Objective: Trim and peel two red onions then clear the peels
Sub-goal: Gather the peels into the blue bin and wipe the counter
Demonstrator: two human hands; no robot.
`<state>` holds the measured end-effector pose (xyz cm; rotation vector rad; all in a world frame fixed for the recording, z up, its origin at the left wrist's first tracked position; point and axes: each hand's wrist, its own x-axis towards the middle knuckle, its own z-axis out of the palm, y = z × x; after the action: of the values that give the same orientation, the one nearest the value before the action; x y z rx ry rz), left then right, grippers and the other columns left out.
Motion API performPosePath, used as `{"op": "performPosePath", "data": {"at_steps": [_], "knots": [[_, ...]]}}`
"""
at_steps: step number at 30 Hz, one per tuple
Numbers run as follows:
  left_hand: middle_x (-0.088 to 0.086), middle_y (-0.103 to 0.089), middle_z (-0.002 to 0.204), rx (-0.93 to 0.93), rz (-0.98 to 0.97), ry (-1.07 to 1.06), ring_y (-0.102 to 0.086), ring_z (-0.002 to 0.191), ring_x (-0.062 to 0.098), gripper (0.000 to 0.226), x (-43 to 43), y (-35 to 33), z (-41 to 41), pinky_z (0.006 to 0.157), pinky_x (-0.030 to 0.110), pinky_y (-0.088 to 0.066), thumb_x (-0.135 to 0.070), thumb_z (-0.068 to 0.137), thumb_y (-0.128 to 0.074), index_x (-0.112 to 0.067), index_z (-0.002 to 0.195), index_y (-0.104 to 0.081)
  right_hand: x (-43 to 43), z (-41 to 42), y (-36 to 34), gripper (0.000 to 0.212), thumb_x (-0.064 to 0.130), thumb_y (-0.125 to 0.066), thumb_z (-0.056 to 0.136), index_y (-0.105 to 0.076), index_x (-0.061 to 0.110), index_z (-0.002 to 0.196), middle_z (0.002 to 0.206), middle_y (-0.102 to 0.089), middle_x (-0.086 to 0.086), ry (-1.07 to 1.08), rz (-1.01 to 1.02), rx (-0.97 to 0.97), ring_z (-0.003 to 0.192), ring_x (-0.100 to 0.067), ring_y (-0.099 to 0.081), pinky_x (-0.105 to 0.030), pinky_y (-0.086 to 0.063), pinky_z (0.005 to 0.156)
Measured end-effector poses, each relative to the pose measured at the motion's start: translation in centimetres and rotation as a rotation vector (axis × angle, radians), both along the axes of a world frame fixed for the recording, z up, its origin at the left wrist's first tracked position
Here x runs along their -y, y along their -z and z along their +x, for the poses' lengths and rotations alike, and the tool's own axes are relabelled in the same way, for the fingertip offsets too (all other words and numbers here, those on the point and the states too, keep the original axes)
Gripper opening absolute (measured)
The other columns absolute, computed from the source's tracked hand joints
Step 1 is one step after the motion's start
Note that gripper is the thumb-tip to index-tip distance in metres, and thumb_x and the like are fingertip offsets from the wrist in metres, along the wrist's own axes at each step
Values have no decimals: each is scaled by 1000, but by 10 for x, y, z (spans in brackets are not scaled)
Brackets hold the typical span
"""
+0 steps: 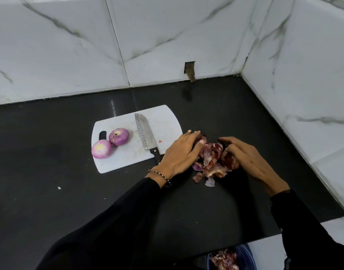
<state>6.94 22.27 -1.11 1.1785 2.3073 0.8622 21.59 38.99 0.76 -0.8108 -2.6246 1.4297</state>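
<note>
Item 1, my left hand: fingers nearly straight and loose, gripping nothing, their inner side pressed against the left flank of the onion peels. A beaded bracelet sits on the wrist.

Item 2, my right hand: fingers curled round a clump at the right side of the same heap, index finger reaching over its top.

Item 3, onion peels: 1 heap of red papery skins on the black counter, just right of the cutting board, between my 2 hands. A few loose scraps lie at its near edge.

Item 4, 2 red onions: far onion and near onion, both peeled and trimmed, touching each other at the board's left end.

Item 5, santoku knife: flat on the board, tip pointing away from me, black handle running off the near edge beside my left hand.

Item 6, blue bin: below the counter's near edge, more peels inside
</note>
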Motion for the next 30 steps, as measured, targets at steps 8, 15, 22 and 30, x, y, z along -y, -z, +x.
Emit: {"op": "performPosePath", "data": {"at_steps": [8,15,22,30], "knots": [[0,-30,162,118,26,-17,-14,153,11,54,-24,16,20,125,31,-9,-46,108,-26,-19,154,-35,24,28,6,134,62,-86,54,-13,23,160,164,-22,3,-41,121,156,147,-14,-28,-23,-23,111],[-3,-38,158,192,112,-120,-14,152,10,50,-26,22,31,125,33,-9,-44,108,-26,-19,148,-43,51,21,27,112,30,-80,84,2,14,160,167,-8,-5,43,85,115,153,-20,-15,-27,-18,119],[-1,-36,159,203,182,-128,-17,151,9,47,-33,31,39,125,36,-13,-37,108,-34,-15,148,-44,77,0,29,65,18,-49,104,-15,15,159,155,-33,0,317,36,-45,134,-13,-43,-1,-35,90],[-5,-62,125,505,419,-323,-56,119,8,29,-38,27,55,108,35,-44,-30,103,-49,-18,124,-64,101,-18,36,36,30,-43,107,-43,34,143,128,-61,12,572,-377,-342,120,0,-58,-32,-46,108]]}}
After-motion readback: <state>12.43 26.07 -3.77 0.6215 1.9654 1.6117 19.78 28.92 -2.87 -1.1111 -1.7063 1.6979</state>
